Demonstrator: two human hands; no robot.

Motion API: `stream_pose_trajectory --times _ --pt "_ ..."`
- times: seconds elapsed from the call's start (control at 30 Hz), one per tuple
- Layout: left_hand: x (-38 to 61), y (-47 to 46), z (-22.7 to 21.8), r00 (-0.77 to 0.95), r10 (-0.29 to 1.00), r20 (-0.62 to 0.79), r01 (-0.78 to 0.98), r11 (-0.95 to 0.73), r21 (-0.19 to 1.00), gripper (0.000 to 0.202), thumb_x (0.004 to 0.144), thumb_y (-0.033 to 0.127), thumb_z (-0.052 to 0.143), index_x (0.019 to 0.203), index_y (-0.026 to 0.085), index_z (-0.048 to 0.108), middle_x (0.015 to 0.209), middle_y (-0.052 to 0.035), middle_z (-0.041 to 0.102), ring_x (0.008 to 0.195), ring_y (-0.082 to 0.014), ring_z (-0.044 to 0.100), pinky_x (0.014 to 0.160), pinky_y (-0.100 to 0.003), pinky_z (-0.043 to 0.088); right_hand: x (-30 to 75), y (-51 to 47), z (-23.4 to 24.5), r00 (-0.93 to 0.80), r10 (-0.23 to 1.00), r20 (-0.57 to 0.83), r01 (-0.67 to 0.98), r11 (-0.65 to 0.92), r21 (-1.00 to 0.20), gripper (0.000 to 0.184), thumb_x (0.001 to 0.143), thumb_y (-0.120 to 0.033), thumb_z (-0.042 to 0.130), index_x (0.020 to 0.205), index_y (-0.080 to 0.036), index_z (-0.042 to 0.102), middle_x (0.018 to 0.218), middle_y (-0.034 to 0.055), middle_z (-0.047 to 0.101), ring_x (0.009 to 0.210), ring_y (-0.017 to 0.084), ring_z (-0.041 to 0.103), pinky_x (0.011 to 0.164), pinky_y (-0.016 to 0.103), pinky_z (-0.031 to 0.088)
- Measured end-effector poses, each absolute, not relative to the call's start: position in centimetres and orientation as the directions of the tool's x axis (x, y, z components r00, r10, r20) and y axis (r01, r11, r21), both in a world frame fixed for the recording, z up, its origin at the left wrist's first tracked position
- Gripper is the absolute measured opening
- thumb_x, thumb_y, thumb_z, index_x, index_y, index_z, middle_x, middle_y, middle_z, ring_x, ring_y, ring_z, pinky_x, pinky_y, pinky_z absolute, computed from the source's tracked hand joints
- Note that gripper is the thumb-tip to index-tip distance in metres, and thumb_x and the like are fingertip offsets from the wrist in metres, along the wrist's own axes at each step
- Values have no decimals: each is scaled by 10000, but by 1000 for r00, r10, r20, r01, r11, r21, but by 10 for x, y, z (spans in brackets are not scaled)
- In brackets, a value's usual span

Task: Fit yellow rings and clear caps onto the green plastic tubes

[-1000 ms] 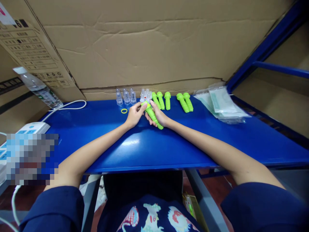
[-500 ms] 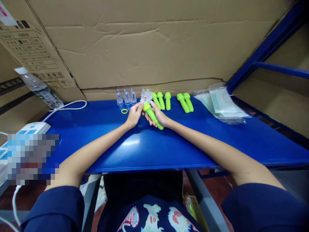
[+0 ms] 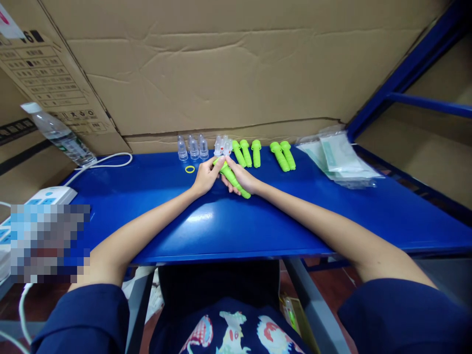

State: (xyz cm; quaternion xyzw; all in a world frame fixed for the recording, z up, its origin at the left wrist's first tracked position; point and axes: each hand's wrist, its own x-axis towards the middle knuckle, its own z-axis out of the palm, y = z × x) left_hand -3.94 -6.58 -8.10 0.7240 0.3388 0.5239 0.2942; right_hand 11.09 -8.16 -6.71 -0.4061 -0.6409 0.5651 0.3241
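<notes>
My right hand [image 3: 243, 180] is wrapped round a lime-green plastic handle [image 3: 233, 179] that lies tilted across its palm on the blue table [image 3: 258, 221]. The fingertips of my left hand [image 3: 205, 176] pinch the handle's upper end. Just behind my hands stand small clear plastic caps [image 3: 192, 147] in a row, and several more green handles [image 3: 256, 153] lie side by side to their right. A small yellow ring [image 3: 189, 169] lies flat on the table left of my left hand.
A stack of clear plastic bags [image 3: 339, 160] sits at the back right. On the left stand a water bottle [image 3: 59, 133], a white cable [image 3: 106, 160] and a power strip [image 3: 47, 196]. Cardboard [image 3: 228, 73] walls off the back; a blue rack frame [image 3: 405, 78] runs along the right.
My left fingertips have closed further over the top of the green handle, covering its head. Both arms stay where they were.
</notes>
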Motion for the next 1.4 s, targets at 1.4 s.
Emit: stream_pose_trajectory --times 1.4 --pt "-44 -66 -84 334 731 595 510 -671 539 652 1004 572 229 548 197 508 477 -18 562 481 -137 523 522 -257 324 138 -55 -67 -908 306 -285 200 -279 -939 912 871 -819 -4 911 -116 575 375 -21 459 213 86 266 194 178 278"
